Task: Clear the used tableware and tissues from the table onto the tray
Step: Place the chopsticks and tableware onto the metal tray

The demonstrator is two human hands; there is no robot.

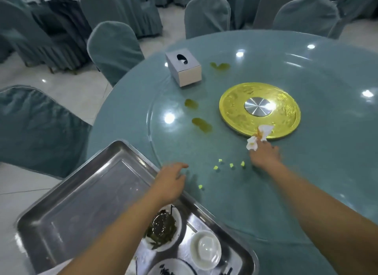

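The tissue point(259, 136), white with orange stains, lay crumpled at the near edge of the gold disc point(259, 110) in the middle of the table point(327, 172). The right hand point(263, 155) had its fingers pinched on the tissue's near end, the rest of the wad sticking up loose toward the disc. The left hand point(170, 181) hovered open and empty over the table's near left edge, just beside the tray point(81, 193), holding nothing.

The grip looked partial, so the wad could tear or slip out on the way to the tray, which sat well to the near left. A wet, stained tissue might also smear the glass if dragged rather than lifted. Small green cubes point(231, 165) lay scattered between the two hands; a low sweep of the right forearm could knock them off the edge. Greenish spills point(201, 123) sat left of the disc. On the tray's near end, a bowl point(161, 227) of leafy scraps and a white cup point(205, 249) were crowded together, and a tossed tissue could land in the scraps.
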